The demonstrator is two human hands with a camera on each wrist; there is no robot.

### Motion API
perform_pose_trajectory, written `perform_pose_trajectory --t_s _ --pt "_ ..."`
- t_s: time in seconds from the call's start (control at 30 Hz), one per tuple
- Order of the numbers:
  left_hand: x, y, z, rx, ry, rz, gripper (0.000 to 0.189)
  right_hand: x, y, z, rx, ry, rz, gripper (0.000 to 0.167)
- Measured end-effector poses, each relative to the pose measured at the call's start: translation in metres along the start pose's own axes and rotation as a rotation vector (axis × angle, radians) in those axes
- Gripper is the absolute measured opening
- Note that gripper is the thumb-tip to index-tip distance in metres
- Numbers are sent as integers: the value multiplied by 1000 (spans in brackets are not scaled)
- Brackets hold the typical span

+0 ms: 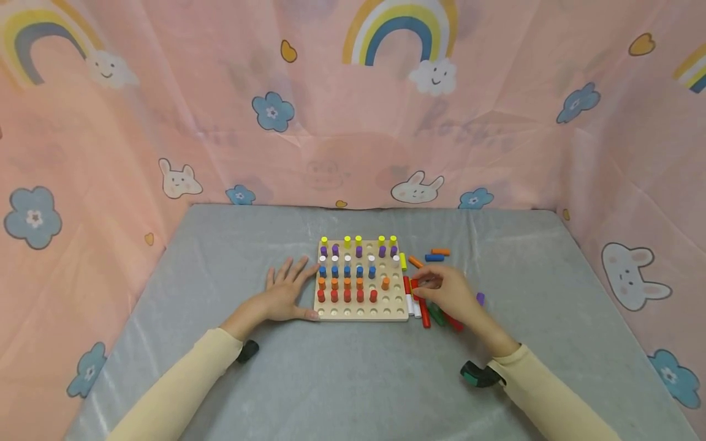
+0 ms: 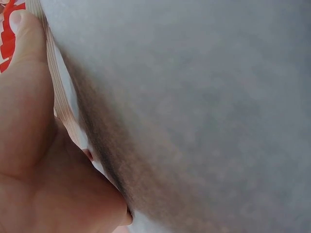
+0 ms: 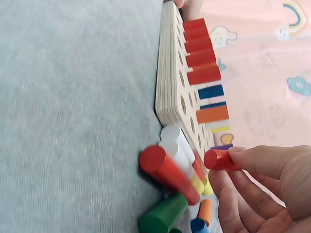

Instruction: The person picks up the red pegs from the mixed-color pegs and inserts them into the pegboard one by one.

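Note:
A wooden pegboard [image 1: 364, 318] lies on the grey cloth, with rows of red, orange, blue, white, purple and yellow pegs standing in its holes. My left hand [image 1: 284, 297] is spread along the board's left side, its thumb at the near corner and fingertips by the edge. My right hand [image 1: 452, 297] hovers just right of the board, pinching a red peg [image 3: 221, 159] between thumb and fingers. Beneath it lie loose pegs, among them a thick red peg [image 3: 167, 172], a green peg [image 3: 163, 213] and white pegs against the board's right edge.
Behind the right hand lie a blue peg [image 1: 434, 258] and an orange peg [image 1: 440, 251]. A purple peg [image 1: 480, 299] is partly hidden by that hand. Pink printed cloth [image 1: 331, 153] hangs around the back and sides of the grey table [image 1: 353, 386].

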State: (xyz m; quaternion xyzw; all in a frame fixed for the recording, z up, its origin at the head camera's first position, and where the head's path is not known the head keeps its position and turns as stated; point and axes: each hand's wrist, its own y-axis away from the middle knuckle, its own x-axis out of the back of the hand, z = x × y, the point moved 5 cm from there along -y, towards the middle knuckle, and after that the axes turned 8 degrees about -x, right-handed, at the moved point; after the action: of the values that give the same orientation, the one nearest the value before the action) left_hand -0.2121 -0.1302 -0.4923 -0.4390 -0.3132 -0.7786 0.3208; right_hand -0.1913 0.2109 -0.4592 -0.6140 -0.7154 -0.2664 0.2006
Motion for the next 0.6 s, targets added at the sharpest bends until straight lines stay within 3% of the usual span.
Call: perform_pose_trajectory --t_s 0.6 --pt "0 0 0 -2 13 3 112 -20 -2 -10 4 -104 -16 29"
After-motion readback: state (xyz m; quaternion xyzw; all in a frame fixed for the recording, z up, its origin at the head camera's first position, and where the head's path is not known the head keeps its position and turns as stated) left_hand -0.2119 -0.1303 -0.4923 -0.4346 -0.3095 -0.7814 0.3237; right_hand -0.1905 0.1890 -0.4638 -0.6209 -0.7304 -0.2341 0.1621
